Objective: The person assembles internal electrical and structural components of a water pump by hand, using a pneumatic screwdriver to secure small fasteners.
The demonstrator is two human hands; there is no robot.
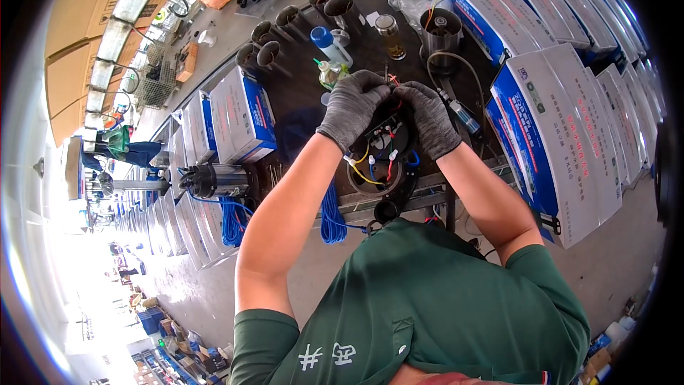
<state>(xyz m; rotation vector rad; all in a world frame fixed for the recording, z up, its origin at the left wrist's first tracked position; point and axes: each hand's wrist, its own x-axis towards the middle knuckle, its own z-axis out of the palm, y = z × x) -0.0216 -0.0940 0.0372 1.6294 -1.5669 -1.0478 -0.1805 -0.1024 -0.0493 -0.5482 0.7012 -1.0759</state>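
Both hands wear grey knit gloves and meet above the workbench. My left hand has its fingers closed on a thin wire end. Opposite it, my right hand pinches the thin reddish wires between thumb and fingers. The exact join between the fingertips is too small to make out. Just below the hands stands an opened round black pump housing. Yellow, red and blue wires with white connectors spread over its top. My gloves partly hide its far side.
White and blue cartons are stacked at right, with others at left. Beyond the hands stand a blue-capped bottle, a glass tumbler, a metal motor cylinder and several metal cups. Blue cable coils hang at the near edge.
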